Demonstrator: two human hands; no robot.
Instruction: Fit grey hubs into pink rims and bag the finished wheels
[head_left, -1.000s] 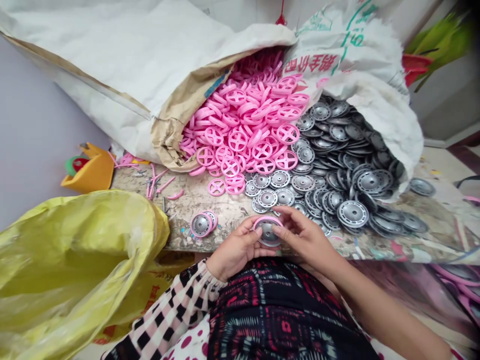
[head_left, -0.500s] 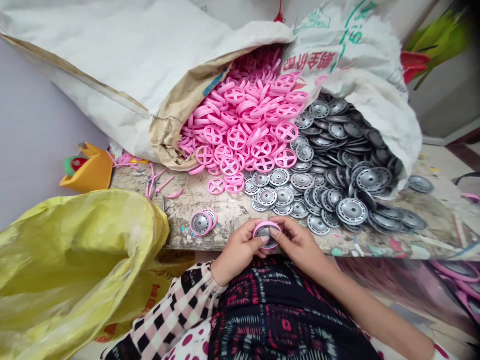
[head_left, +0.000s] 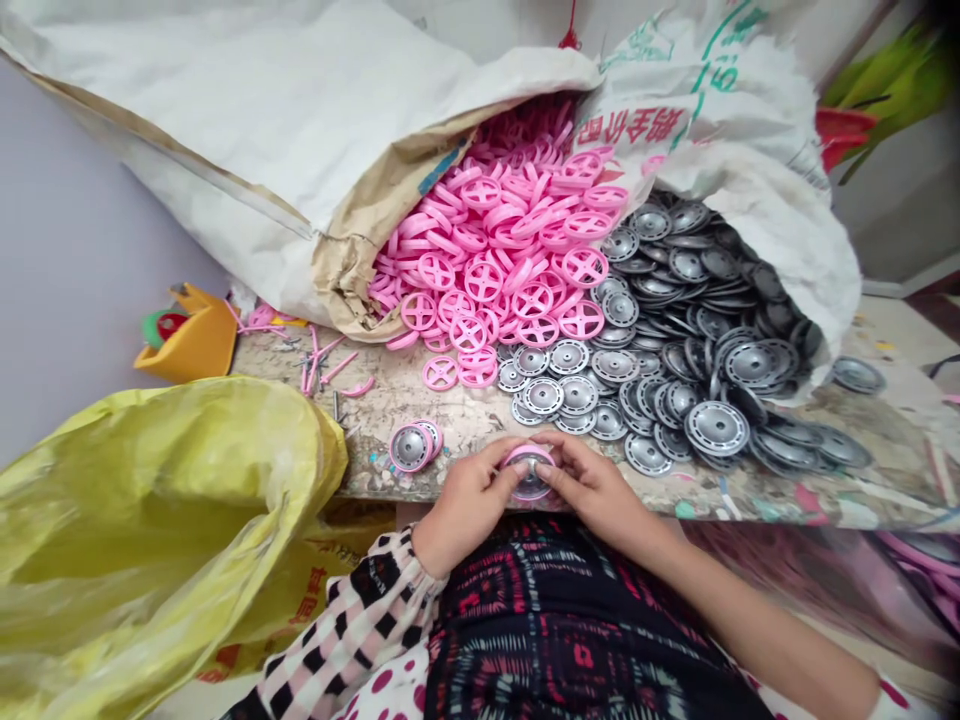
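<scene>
With the held wheel (head_left: 532, 487) as the dial's centre, a yellow bag (head_left: 289, 560) is gaping toward nine o'clock, and an orange holder (head_left: 201, 345) is sitting between nine and ten. A white sack (head_left: 247, 130) is lying at ten, pouring out pink rings (head_left: 484, 282) that are heaping at twelve on the workbench (head_left: 375, 405). Two pink-edged grey wheels (head_left: 411, 447) are resting at nine, overlapping. The left hand (head_left: 465, 500) is pinching the held wheel from about nine, thumb over its grey face, beside the bench's near edge. The right hand (head_left: 600, 495) is gripping the same wheel narrowly from about three, thumb likewise over the face. Grey discs (head_left: 716, 428) are spilling at two from another sack (head_left: 832, 260).
</scene>
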